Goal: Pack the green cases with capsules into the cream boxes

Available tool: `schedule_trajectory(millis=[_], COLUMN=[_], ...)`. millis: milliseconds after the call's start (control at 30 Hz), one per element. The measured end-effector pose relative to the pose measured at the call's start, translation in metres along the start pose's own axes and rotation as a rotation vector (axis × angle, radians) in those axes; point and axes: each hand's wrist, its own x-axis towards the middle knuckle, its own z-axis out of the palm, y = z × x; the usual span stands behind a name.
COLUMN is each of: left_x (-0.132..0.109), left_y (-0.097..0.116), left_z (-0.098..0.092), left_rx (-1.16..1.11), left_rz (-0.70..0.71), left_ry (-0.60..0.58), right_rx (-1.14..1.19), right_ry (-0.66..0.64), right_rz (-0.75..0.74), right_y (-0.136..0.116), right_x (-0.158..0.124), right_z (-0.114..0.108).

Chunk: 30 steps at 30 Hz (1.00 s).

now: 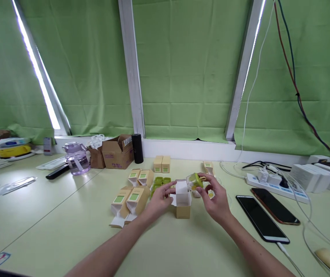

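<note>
Nearest to us, our two bare forearms [111,248] reach over the desk [170,254] from the side of its near edge. Our right hand [216,198] holds one small clear jar [193,181] with a green lid, between thumb and fingers. The jar is just left of this hand, tilted; its lid faces our right fingers, and its clear end points to the open carton [183,212]. Its long axis seems to run sideways, while the carton stands upright and opens upward, a little nearer to us. Our left hand [159,198] is closer to the carton, at its left flap, with fingers moderately spread; whether it pinches the flap, we cannot tell.

Besides this one, we count seven similar cartons [136,197]: four at left, two toward the far edge of the desk, one behind the right hand. Between them sit some green containers [159,180], partly hidden, so we cannot count them. Toward the right edge lie two phones [263,218] and one power strip [280,187].
</note>
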Motion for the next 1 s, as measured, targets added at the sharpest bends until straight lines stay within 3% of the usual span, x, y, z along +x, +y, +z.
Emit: schedule_trajectory(millis=[133, 267, 467, 700, 1000], left_x=[-0.001, -0.002, -0.002, -0.002, -0.003], left_y=[0.001, 0.002, 0.001, -0.001, 0.004], left_z=[0.003, 0.003, 0.003, 0.002, 0.003], left_rx=[0.006, -0.009, -0.015, 0.003, 0.024], left_rz=[0.014, 0.017, 0.002, 0.018, 0.035], left_ry=[-0.007, -0.021, -0.023, -0.022, -0.019], right_rx=[0.088, 0.029, -0.142, -0.310, -0.336], right_ry=[-0.146, -0.242, -0.270, -0.391, -0.421], right_rz=[-0.009, -0.017, -0.088, -0.160, -0.165], right_y=[-0.009, -0.007, 0.000, -0.001, -0.003], right_x=[-0.006, -0.008, -0.005, -0.004, -0.007], right_z=[0.010, 0.012, 0.006, 0.003, 0.003])
